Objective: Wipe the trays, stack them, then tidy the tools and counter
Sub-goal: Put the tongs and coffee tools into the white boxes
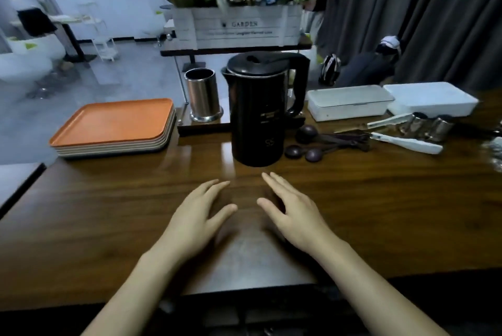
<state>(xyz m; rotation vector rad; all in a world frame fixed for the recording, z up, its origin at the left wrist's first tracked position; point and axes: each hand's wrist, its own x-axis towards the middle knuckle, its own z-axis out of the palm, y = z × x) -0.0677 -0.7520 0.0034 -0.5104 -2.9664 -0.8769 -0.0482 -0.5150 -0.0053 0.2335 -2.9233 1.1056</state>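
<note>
Trays [114, 124] in one neat stack at the far left corner of the counter [380, 200], orange on top, paler ones beneath, a dark one at the bottom. Just right of the stack, near the far edge, a steel canister [203, 94], upright on a low dark board. Next along, about the middle of the counter, a black kettle [258, 110], upright, lid down, handle toward the right edge, pale digits low on its front.

Beside the kettle's base on the right, purple measuring spoons [326, 143], lying flat, bowls toward the kettle, handles pointing at the right edge. Beyond their handles, white tongs [407, 143], also flat, and just behind these two small steel cups [426, 125], blurred. Along the far edge toward the right corner, two white lidded boxes [350, 102], side by side and closed.

At the near edge, in the middle, left hand [195, 216] and right hand [293, 216], palms down, fingers straight and slightly spread, thumbs turned toward each other, a gap of bare wood between. Nothing held in either. Low over the wood or resting on it: cannot tell which. Both well short of the kettle and well apart from trays and tools.

Behind the counter, a white crate of flowers [239, 26] on a raised shelf, and a dark curtain [421, 10] to the right.
</note>
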